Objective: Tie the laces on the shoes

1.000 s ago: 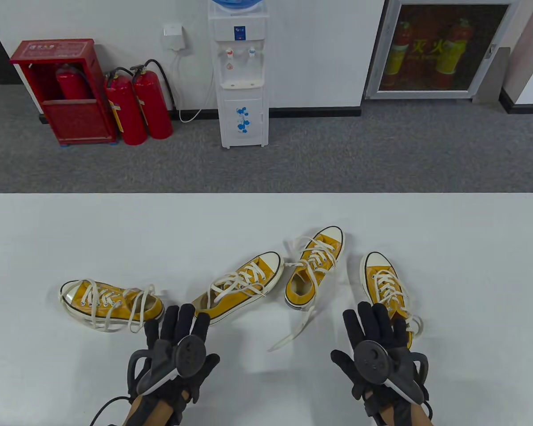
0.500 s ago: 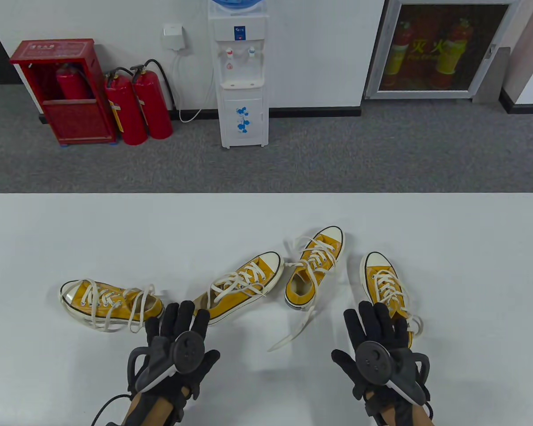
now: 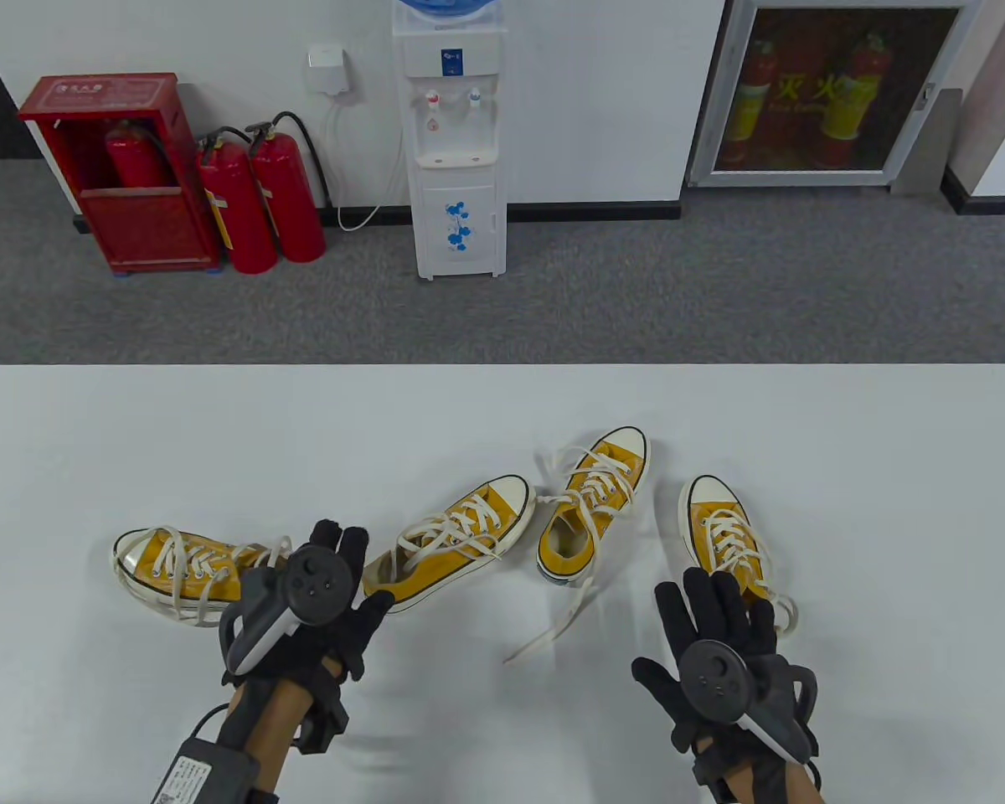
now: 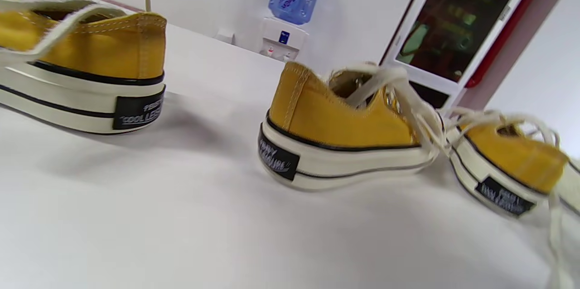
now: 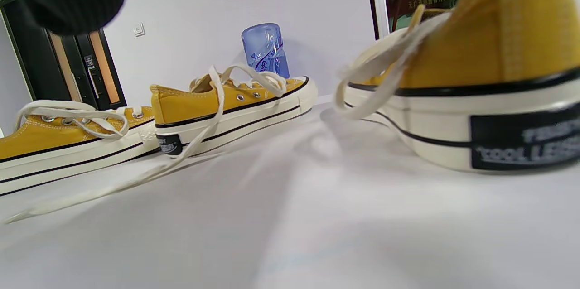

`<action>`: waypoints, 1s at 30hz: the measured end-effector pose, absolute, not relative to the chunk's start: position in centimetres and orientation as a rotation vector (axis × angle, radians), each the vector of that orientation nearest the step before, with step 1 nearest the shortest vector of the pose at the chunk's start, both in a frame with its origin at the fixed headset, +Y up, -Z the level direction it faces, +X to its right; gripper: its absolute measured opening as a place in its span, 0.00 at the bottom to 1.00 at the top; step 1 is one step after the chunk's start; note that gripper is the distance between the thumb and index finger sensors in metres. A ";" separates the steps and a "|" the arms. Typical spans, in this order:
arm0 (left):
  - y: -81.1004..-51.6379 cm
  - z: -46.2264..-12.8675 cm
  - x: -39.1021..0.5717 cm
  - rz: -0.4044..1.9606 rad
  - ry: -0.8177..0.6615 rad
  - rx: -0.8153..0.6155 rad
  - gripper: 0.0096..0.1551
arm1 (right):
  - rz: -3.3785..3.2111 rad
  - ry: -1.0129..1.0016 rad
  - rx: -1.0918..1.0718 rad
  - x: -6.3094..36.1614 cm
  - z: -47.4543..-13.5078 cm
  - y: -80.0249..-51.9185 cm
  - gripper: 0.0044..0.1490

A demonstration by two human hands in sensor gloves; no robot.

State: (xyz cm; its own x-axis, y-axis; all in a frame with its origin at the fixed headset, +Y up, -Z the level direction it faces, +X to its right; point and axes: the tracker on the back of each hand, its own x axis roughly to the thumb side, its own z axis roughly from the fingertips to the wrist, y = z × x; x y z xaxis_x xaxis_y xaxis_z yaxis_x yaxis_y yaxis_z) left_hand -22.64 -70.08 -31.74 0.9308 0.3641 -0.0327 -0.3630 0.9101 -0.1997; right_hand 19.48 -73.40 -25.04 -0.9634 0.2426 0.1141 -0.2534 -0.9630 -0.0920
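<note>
At the lower left of the table view we have the leftmost shoe [image 3: 176, 569] lying on the white counter [image 3: 218, 435], its cream laces [image 3: 218, 569] slack and untied. Our left hand [image 3: 318, 603] hovers over that shoe's heel end, fingers fairly straight, its grip empty. Just right of it sits the second shoe [image 3: 452, 536], toe pointing to the upper right, laces loose too. In the centre the third shoe [image 3: 590, 502] trails one long lace end [image 3: 553, 628] across the counter toward the bottom of the frame. At the lower right the fourth shoe [image 3: 724, 536] lies partly under our right hand [image 3: 720, 645], whose fingers are spread and flat, gripping nothing; whether they touch the shoe we cannot tell.

We judge the step in hand to be choosing a shoe and gathering its lace ends. To do it well, we should settle both hands on one shoe, pinch each free end near the top eyelets, and draw them evenly taut before crossing. Stray laces from neighbouring shoes could snag, so we should pull the chosen shoe clear first.
</note>
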 end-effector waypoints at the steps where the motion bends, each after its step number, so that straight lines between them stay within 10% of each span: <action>1: -70.0 -32.0 -22.6 0.382 0.001 -0.201 0.49 | 2.878 -0.151 0.146 19.6 -25.0 -73.4 0.56; 30: -72.7 -40.4 -18.5 0.133 0.009 -0.263 0.32 | 2.856 -0.158 0.159 20.0 -25.0 -73.2 0.56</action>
